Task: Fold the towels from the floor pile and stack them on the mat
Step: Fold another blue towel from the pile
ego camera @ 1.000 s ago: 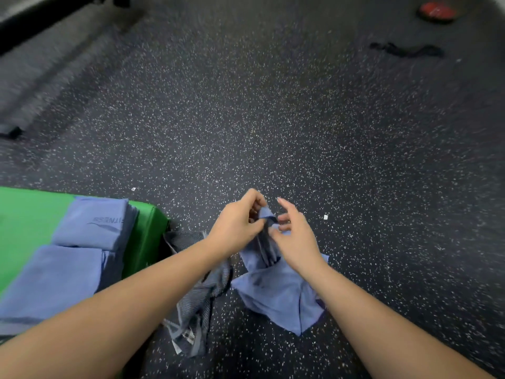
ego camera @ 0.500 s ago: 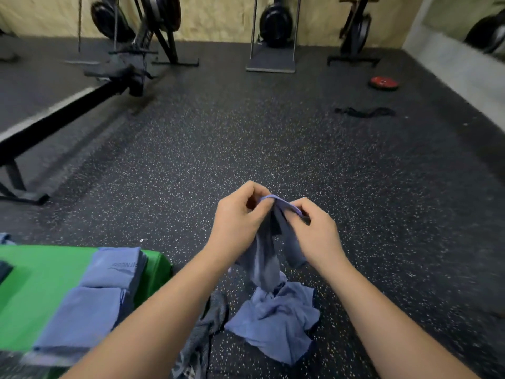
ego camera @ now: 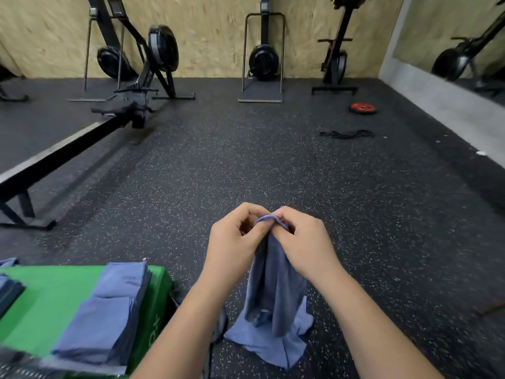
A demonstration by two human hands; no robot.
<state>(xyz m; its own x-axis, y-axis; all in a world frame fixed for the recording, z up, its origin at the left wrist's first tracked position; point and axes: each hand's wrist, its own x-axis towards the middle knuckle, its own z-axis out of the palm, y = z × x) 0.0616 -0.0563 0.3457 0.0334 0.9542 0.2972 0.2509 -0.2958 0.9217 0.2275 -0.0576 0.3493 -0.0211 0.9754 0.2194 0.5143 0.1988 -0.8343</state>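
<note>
Your left grip point(ego camera: 235, 242) and right grip point(ego camera: 303, 242) both pinch the towel point(ego camera: 276, 291), now raised higher: ready for spreading.

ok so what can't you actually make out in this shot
Head view only:
Which part of the blue towel the left hand and right hand pinch: their grip covers it.
Grey cloth on the floor: mostly behind the left forearm.
Print on the top folded towel: too blurred to read.
Dark stack on the green mat: cut off by the left edge.
</note>
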